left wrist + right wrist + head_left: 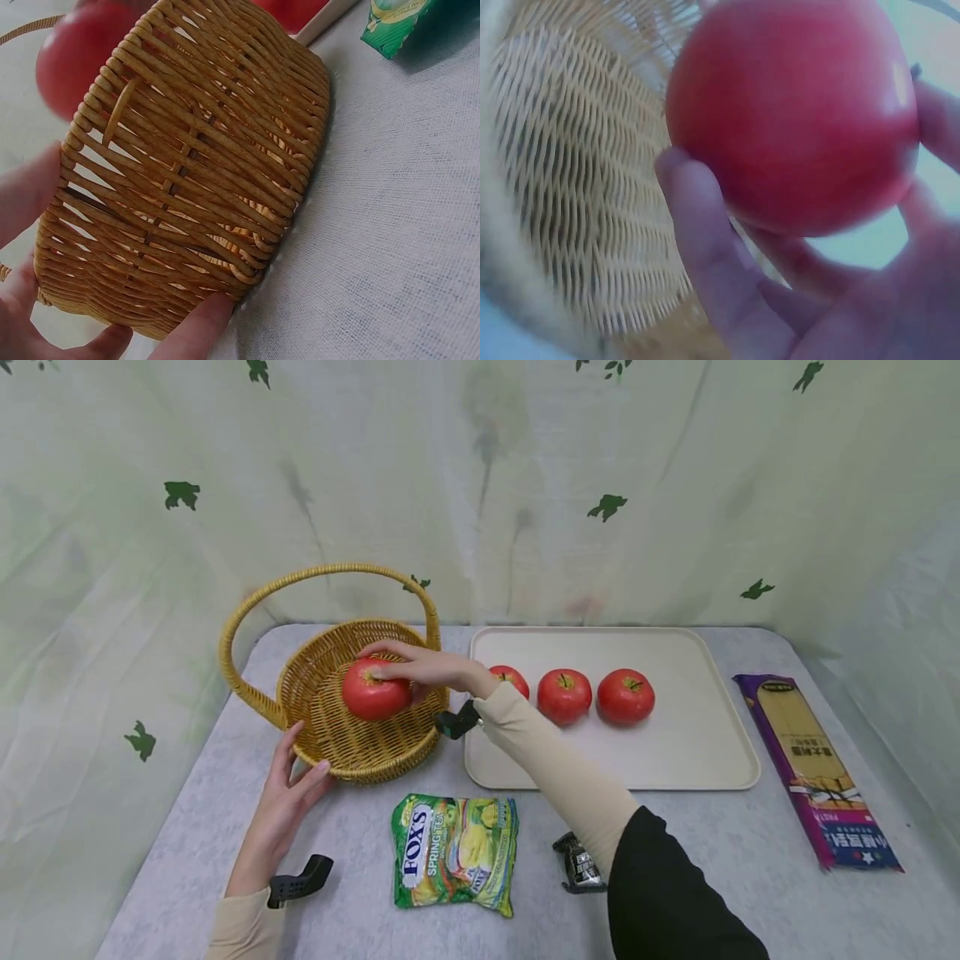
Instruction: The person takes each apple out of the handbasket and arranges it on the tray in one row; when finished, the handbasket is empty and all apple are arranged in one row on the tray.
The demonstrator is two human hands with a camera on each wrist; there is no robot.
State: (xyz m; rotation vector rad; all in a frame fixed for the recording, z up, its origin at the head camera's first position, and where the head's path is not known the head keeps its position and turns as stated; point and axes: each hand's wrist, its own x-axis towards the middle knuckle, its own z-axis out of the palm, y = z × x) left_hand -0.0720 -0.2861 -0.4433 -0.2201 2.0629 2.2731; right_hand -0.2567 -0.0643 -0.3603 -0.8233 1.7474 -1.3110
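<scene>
My right hand (423, 668) grips a red apple (372, 692) over the inside of a round wicker basket (360, 768). In the right wrist view, fingers and thumb curve round the apple (795, 112), with the woven basket wall (592, 195) beside it. My left hand (288, 793) touches the near left outside of the basket. Its fairly straight, spread fingers (202, 322) lie against the rim and lower side in the left wrist view. Farther right, more red apples (564, 696) sit on a cream tray (697, 735), one partly hidden by my right wrist.
A green FOX'S candy bag (455, 853) lies in front of the basket. A small black wrapped packet (579, 864) is partly covered by my right arm. At the far right lies a long purple pasta packet (817, 768). The basket's tall handle (330, 570) arches above it.
</scene>
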